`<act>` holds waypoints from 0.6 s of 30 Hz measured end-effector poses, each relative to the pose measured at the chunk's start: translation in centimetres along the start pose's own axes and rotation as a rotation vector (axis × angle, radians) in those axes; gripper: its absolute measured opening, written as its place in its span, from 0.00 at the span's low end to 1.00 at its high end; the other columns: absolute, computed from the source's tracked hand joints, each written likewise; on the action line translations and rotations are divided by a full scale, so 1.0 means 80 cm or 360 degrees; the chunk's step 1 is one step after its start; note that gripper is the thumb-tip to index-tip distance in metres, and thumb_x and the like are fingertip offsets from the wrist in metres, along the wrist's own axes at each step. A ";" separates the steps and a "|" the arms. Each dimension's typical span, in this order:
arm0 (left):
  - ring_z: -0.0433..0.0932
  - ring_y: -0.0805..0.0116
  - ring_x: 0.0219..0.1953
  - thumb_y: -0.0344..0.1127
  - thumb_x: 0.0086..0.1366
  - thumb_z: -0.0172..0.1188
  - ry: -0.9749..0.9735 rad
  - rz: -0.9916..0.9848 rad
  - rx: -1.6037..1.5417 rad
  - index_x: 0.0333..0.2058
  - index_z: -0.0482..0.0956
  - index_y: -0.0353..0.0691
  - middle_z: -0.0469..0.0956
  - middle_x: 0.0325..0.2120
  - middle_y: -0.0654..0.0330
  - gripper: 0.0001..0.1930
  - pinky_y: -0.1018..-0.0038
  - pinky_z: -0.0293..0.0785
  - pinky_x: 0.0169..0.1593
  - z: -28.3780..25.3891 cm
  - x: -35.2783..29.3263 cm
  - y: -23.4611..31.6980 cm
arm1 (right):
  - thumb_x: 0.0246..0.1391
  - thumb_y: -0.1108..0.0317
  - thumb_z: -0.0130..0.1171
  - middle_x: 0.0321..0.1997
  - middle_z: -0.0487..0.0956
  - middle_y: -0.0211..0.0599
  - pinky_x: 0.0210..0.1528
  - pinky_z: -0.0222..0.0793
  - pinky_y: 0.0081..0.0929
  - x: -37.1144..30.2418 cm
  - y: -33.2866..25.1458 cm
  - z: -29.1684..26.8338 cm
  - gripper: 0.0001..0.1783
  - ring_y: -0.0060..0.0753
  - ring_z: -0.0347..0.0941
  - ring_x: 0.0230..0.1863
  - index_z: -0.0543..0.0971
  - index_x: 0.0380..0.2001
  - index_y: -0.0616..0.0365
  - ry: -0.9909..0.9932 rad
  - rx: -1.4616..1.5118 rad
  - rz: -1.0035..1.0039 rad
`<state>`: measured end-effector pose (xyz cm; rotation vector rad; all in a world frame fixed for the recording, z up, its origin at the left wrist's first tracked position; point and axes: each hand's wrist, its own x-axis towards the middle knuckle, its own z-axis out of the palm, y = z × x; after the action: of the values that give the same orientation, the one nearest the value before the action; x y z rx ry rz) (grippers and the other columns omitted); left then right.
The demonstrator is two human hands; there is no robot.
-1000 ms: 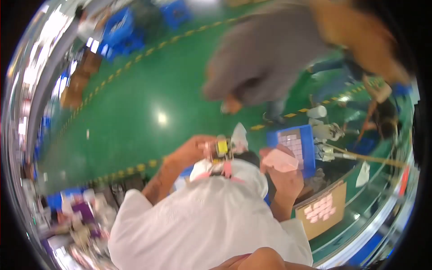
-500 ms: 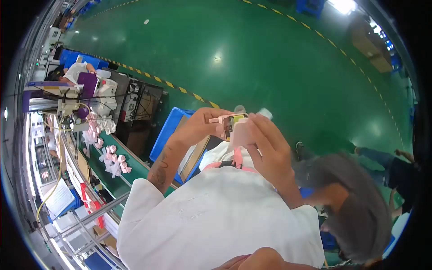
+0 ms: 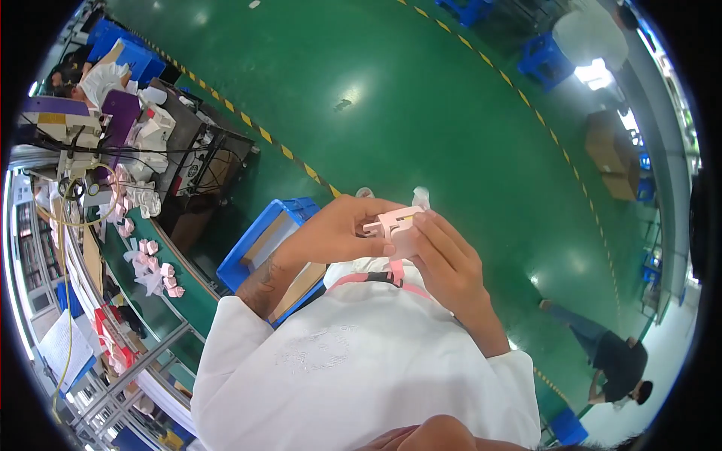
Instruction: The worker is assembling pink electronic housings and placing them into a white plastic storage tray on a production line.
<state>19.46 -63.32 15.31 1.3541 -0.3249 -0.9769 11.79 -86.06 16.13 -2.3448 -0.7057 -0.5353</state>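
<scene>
In front of my chest, both hands hold a small pale pink plastic casing (image 3: 395, 224) with dark slots and cut-outs. My left hand (image 3: 331, 229) grips its left end, thumb along the near side and fingers behind. From the right, my right hand (image 3: 449, 255) has its fingers closed over the other end and covers much of it. A whitish translucent piece (image 3: 422, 197) sticks up beyond the right fingertips; I cannot tell what it is. The inside of the casing is mostly hidden.
A blue crate (image 3: 265, 239) with cardboard stands left of my hands. Beyond it, a green conveyor belt (image 3: 184, 304) carries pink pieces in clear bags (image 3: 154, 267). Metal rails (image 3: 147, 362) run at lower left. Another person (image 3: 617, 361) is at the right, on the green floor.
The casing has turned, and its yellow-green inside shows far less. My hands have moved slightly lower. The blurred person in grey at the right has left the view.
</scene>
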 end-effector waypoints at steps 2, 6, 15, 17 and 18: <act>0.80 0.72 0.45 0.31 0.58 0.71 0.0072 0.0066 0.0035 0.60 0.74 0.34 0.83 0.45 0.56 0.31 0.73 0.76 0.50 -0.029 0.004 0.018 | 0.43 0.81 0.65 0.52 0.81 0.47 0.50 0.82 0.35 0.036 0.019 0.017 0.20 0.49 0.80 0.53 0.82 0.44 0.66 -0.0020 0.0027 -0.0067; 0.81 0.69 0.41 0.30 0.58 0.68 0.0254 0.0159 0.0172 0.60 0.75 0.37 0.83 0.41 0.54 0.29 0.72 0.77 0.47 -0.078 0.002 0.053 | 0.43 0.81 0.66 0.52 0.81 0.48 0.50 0.82 0.35 0.107 0.045 0.050 0.20 0.51 0.81 0.52 0.83 0.44 0.67 -0.0142 0.0097 -0.0151; 0.81 0.68 0.44 0.30 0.59 0.66 0.0817 0.0103 0.0042 0.59 0.76 0.35 0.83 0.44 0.55 0.27 0.70 0.77 0.51 -0.167 0.047 0.086 | 0.41 0.80 0.72 0.49 0.81 0.49 0.45 0.81 0.37 0.262 0.156 0.129 0.18 0.51 0.80 0.46 0.82 0.39 0.67 -0.0240 0.0276 -0.0536; 0.81 0.68 0.45 0.30 0.59 0.66 0.0979 0.0096 -0.0041 0.59 0.76 0.34 0.82 0.44 0.56 0.27 0.70 0.77 0.52 -0.178 0.062 0.086 | 0.42 0.80 0.71 0.48 0.81 0.49 0.42 0.79 0.37 0.301 0.188 0.140 0.18 0.48 0.79 0.43 0.82 0.40 0.66 -0.0277 0.0424 -0.0724; 0.81 0.68 0.46 0.30 0.59 0.66 0.1038 0.0142 -0.0327 0.58 0.75 0.35 0.82 0.45 0.56 0.27 0.71 0.77 0.53 -0.186 0.072 0.086 | 0.42 0.80 0.71 0.48 0.81 0.49 0.42 0.79 0.37 0.316 0.198 0.143 0.18 0.48 0.79 0.43 0.82 0.40 0.66 -0.0284 0.0468 -0.0751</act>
<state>36.09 -58.28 16.13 1.3751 0.2035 -0.4392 43.15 -80.19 14.14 -1.9658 -1.3416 -0.3873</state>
